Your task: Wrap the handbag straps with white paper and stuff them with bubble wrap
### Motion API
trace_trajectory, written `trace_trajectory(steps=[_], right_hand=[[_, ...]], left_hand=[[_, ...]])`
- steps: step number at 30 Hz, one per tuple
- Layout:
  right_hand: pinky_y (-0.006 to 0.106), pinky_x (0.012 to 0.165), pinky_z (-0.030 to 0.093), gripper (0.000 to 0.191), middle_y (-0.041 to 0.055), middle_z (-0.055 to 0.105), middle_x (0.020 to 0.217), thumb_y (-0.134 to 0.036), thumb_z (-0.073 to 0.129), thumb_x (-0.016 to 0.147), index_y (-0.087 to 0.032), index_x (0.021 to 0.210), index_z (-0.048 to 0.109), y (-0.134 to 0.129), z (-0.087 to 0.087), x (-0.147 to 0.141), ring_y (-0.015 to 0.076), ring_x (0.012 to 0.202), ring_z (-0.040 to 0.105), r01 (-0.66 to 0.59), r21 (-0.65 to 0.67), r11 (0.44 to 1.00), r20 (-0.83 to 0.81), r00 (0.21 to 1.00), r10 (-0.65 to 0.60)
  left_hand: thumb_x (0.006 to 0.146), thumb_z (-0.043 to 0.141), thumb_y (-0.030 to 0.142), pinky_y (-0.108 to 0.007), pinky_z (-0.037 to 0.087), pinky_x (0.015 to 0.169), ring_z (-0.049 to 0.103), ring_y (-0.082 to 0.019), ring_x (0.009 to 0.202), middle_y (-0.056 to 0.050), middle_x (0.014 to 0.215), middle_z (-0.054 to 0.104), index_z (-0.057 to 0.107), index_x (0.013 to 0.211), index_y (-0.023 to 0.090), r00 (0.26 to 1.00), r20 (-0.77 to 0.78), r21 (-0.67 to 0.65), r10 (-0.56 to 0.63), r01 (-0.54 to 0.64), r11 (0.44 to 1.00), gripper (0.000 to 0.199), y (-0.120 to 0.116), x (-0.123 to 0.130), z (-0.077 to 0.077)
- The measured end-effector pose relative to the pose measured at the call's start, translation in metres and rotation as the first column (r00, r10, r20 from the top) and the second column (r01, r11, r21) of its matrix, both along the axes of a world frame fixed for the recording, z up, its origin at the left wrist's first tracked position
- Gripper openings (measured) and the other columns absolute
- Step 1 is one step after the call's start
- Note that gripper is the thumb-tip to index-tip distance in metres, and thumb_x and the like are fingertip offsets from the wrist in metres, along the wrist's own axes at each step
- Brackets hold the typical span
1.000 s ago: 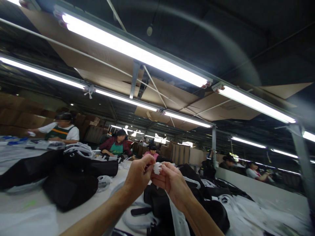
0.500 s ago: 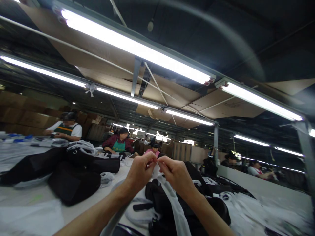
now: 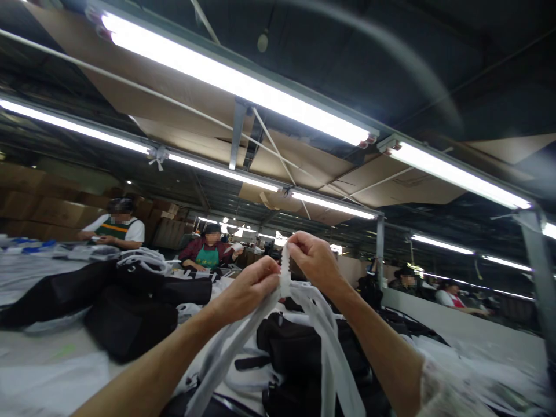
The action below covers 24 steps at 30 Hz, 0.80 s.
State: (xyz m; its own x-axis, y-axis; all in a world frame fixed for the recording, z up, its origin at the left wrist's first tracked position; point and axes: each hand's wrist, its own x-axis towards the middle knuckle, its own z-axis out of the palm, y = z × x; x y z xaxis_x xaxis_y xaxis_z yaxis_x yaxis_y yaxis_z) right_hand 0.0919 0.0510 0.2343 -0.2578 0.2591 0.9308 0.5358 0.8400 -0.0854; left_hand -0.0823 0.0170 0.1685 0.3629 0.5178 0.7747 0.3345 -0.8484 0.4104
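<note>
My left hand (image 3: 247, 288) is closed, its thumb and fingers pinching a white strap (image 3: 285, 275) that looks like soft fabric or film. Higher and a little to the right, my right hand (image 3: 316, 260) pinches the top end of the same strap. Between both hands the strap runs nearly upright, its edge crinkled. Long white bands hang down from there on both sides over black bags (image 3: 304, 344) on the table. What exactly lies under my fingertips is hidden.
More black bags (image 3: 125, 318) lie on the left of the white table (image 3: 143, 370), with clear plastic wrapping (image 3: 56, 382) near its front. A low white partition (image 3: 460, 315) stands at right. Co-workers sit beyond, one in a green apron (image 3: 207, 256). Tube lights (image 3: 234, 75) hang overhead.
My hands have moved apart: the right one rose, the left shifted slightly left and up. A crinkled length of strap now shows between them. A co-worker across has lifted something white.
</note>
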Motion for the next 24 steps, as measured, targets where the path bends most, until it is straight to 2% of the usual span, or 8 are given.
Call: trace_trajectory(steps=[4, 9, 14, 16, 18, 21, 23, 24], right_hand=[[0.028, 0.059, 0.036, 0.017, -0.0025, 0.057, 0.059, -0.027, 0.051, 0.08, -0.021, 0.067, 0.061, -0.002, 0.013, -0.001, 0.0144, 0.056, 0.049, 0.054, 0.04, 0.998, -0.077, 0.996, -0.051], [0.028, 0.063, 0.04, 0.016, -0.0013, 0.059, 0.063, -0.026, 0.052, 0.08, -0.019, 0.069, 0.063, -0.004, 0.01, 0.001, 0.0148, 0.06, 0.052, 0.044, 0.01, 0.999, -0.174, 0.984, -0.042], [0.026, 0.06, 0.05, 0.03, 0.0024, 0.07, 0.074, -0.041, 0.059, 0.087, -0.015, 0.093, 0.073, -0.015, 0.003, 0.034, 0.0174, 0.068, 0.066, -0.132, -0.245, 0.96, -0.041, 0.991, 0.125], [0.032, 0.072, 0.055, 0.044, 0.0074, 0.075, 0.098, -0.044, 0.068, 0.083, -0.016, 0.117, 0.07, -0.019, -0.016, 0.056, 0.0227, 0.089, 0.07, -0.159, -0.501, 0.851, 0.058, 0.975, 0.217], [0.041, 0.09, 0.053, 0.081, 0.0108, 0.07, 0.125, -0.041, 0.081, 0.073, -0.022, 0.145, 0.049, -0.023, -0.05, 0.077, 0.0275, 0.112, 0.065, -0.116, -0.74, 0.662, 0.088, 0.96, 0.267], [0.047, 0.111, 0.037, 0.123, 0.0134, 0.067, 0.131, -0.029, 0.09, 0.061, -0.019, 0.159, 0.017, -0.03, -0.117, 0.093, 0.0292, 0.127, 0.058, -0.113, -0.921, 0.372, 0.038, 0.926, 0.375], [0.044, 0.115, 0.033, 0.132, 0.0143, 0.064, 0.135, -0.027, 0.092, 0.057, -0.018, 0.16, 0.01, -0.035, -0.158, 0.092, 0.0288, 0.128, 0.057, -0.142, -0.941, 0.307, 0.005, 0.901, 0.433], [0.044, 0.116, 0.032, 0.136, 0.0144, 0.06, 0.139, -0.026, 0.094, 0.053, -0.02, 0.16, 0.01, -0.038, -0.175, 0.089, 0.0299, 0.129, 0.055, -0.177, -0.93, 0.323, -0.028, 0.908, 0.418]], left_hand=[[0.092, 0.045, 0.026, -0.027, 0.04, 0.065, 0.056, -0.017, 0.069, 0.003, 0.074, 0.055, 0.043, 0.093, 0.023, 0.983, 0.006, 0.074, 0.184, -0.184, 0.98, 0.004, -0.003, 0.001, -0.007], [0.093, 0.039, 0.021, -0.029, 0.033, 0.062, 0.05, -0.018, 0.061, 0.005, 0.066, 0.047, 0.042, 0.093, 0.024, 0.93, -0.032, 0.117, 0.365, -0.36, 0.926, 0.004, 0.018, -0.003, -0.017], [0.094, 0.04, 0.018, -0.031, 0.036, 0.066, 0.057, -0.022, 0.069, 0.0, 0.074, 0.055, 0.048, 0.104, 0.021, 0.863, -0.02, 0.189, 0.504, -0.492, 0.85, 0.012, 0.043, -0.018, -0.009], [0.096, 0.042, 0.016, -0.032, 0.039, 0.068, 0.059, -0.022, 0.071, 0.0, 0.074, 0.057, 0.051, 0.108, 0.019, 0.841, -0.02, 0.217, 0.541, -0.524, 0.823, 0.016, 0.054, -0.02, -0.006], [0.097, 0.046, 0.017, -0.033, 0.045, 0.07, 0.062, -0.021, 0.072, -0.001, 0.076, 0.06, 0.054, 0.112, 0.016, 0.823, -0.019, 0.25, 0.568, -0.546, 0.8, 0.017, 0.065, -0.02, -0.002], [0.102, 0.05, 0.026, -0.036, 0.052, 0.078, 0.065, -0.019, 0.082, -0.003, 0.093, 0.065, 0.058, 0.118, 0.014, 0.801, 0.007, 0.31, 0.599, -0.571, 0.76, 0.022, 0.081, -0.015, 0.006], [0.102, 0.052, 0.032, -0.04, 0.055, 0.085, 0.066, -0.021, 0.093, -0.006, 0.108, 0.066, 0.059, 0.122, 0.015, 0.785, 0.032, 0.344, 0.619, -0.59, 0.73, 0.027, 0.09, -0.014, 0.012], [0.102, 0.054, 0.033, -0.043, 0.054, 0.088, 0.065, -0.022, 0.098, -0.007, 0.114, 0.065, 0.059, 0.124, 0.015, 0.774, 0.042, 0.353, 0.632, -0.603, 0.715, 0.029, 0.094, -0.016, 0.013]])
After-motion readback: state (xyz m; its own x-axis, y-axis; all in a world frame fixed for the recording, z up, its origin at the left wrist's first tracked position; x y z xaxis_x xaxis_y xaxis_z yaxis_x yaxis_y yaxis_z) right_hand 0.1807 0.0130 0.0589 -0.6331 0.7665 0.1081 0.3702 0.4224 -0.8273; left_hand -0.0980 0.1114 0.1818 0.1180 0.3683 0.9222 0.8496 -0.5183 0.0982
